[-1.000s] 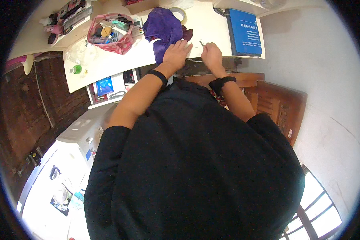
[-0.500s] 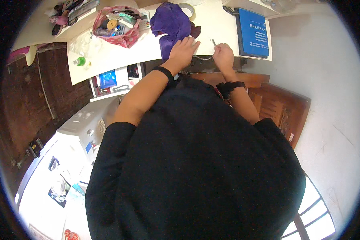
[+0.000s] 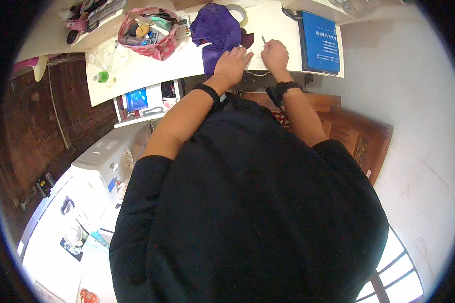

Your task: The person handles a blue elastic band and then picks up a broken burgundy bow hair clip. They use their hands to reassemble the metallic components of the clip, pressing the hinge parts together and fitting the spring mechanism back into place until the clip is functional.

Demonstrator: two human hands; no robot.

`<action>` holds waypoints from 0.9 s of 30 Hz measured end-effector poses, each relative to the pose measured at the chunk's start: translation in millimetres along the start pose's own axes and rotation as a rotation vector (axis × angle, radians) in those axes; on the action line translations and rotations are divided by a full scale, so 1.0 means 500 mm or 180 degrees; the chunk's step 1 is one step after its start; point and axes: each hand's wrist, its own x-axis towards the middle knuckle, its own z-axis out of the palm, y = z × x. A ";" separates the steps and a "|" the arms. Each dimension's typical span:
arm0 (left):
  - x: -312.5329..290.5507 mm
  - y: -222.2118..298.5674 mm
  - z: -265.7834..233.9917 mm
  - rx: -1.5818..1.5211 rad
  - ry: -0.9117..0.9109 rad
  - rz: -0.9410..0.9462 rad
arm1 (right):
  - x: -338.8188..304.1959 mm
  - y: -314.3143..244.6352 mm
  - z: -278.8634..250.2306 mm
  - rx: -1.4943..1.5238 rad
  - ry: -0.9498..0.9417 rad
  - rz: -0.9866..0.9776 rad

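Note:
My left hand [image 3: 231, 64] lies flat at the lower right of a crumpled purple cloth [image 3: 218, 31], fingers stretched forward and apart over the cloth's edge and the white desk [image 3: 167, 70]. To its right, my right hand [image 3: 275, 54] is closed in a pinch around a thin grey stick-like tool [image 3: 263, 40], whose end points up and left. What kind of tool it is, I cannot make out. A thin pale cord or chain [image 3: 259, 74] curves along the desk's front edge between my hands. A small dark red cloth [image 3: 246, 38] lies just beyond my left fingertips.
A pink open bag of small items [image 3: 159, 52] stands at the back left, beside a roll of tape [image 3: 241, 11] farther right. A blue folder [image 3: 321, 43] lies at the right. An open drawer [image 3: 146, 103] juts out below the desk; a wooden chair [image 3: 356, 134] stands right.
My right hand has moved farther over the desk and slightly left, carrying the thin tool with it. The left hand stays in place.

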 end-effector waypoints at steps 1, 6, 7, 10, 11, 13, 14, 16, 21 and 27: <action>0.001 0.000 0.000 0.0015 0.0045 -0.0007 | 0.007 -0.001 0.001 -0.0020 -0.0061 0.0001; 0.004 -0.002 0.000 -0.0182 -0.0059 -0.0034 | -0.030 0.020 -0.023 0.0056 0.0010 -0.0020; 0.001 0.000 0.000 -0.0154 -0.0060 -0.0022 | -0.045 0.026 -0.029 0.0195 0.0018 0.0071; -0.002 0.002 -0.001 0.0040 -0.0015 -0.0013 | -0.070 0.039 -0.045 0.0249 -0.0016 0.0215; -0.003 0.002 0.000 0.0035 -0.0018 -0.0008 | -0.076 0.040 -0.047 0.0245 -0.0017 0.0222; -0.002 0.002 -0.002 -0.0023 -0.0028 -0.0062 | -0.083 0.043 -0.050 0.0349 0.0043 0.0148; 0.000 0.002 -0.005 -0.0023 -0.0028 -0.0046 | -0.081 0.043 -0.050 0.0346 0.0053 0.0161; 0.002 0.002 -0.008 -0.0018 -0.0209 -0.0043 | -0.071 0.038 -0.044 0.0190 0.0070 -0.0094; 0.002 0.000 -0.008 -0.0099 -0.0197 -0.0042 | -0.030 0.015 -0.023 -0.0055 -0.0028 -0.0303; -0.005 0.001 0.001 -0.0101 0.0037 -0.0036 | 0.015 -0.008 -0.017 -0.0154 -0.0364 -0.0475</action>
